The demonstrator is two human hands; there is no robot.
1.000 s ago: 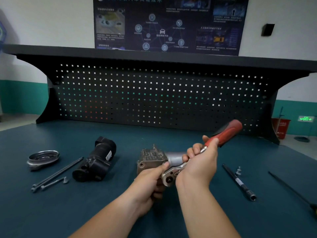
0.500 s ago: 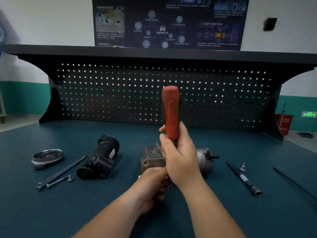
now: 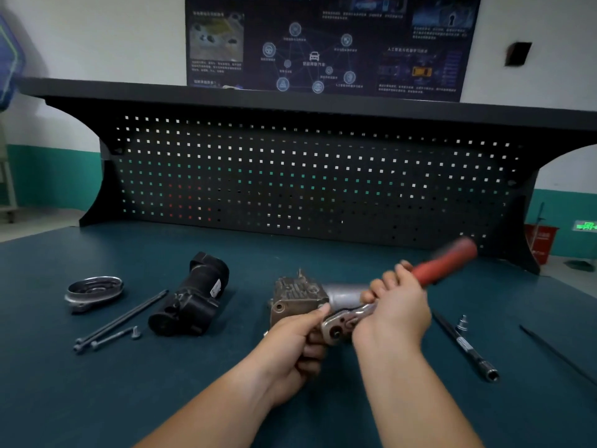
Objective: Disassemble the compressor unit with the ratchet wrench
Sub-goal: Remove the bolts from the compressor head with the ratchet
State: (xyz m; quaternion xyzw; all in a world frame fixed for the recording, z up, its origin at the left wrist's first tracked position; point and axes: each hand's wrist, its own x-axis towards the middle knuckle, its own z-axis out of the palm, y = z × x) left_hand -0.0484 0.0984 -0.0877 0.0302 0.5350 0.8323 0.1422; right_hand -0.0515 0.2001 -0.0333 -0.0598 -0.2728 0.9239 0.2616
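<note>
Black pegboard [image 3: 307,176], white-and-teal wall [image 3: 80,43]

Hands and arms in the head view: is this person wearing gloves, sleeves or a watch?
No. The left hand and right hand are bare, with no gloves, rings or watch visible. The left forearm and right forearm are uncovered to the picture's edge; no sleeve shows.

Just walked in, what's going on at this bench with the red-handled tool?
A person is taking apart a compressor unit on the workbench. The left hand holds the unit's metal block steady, and the right hand grips the red-handled ratchet wrench, whose head sits at the unit's near end. The handle looks blurred, so it is probably mid-swing. To the left lie a black cylindrical part, a round metal cover and long bolts; an extension bar lies to the right.
</note>
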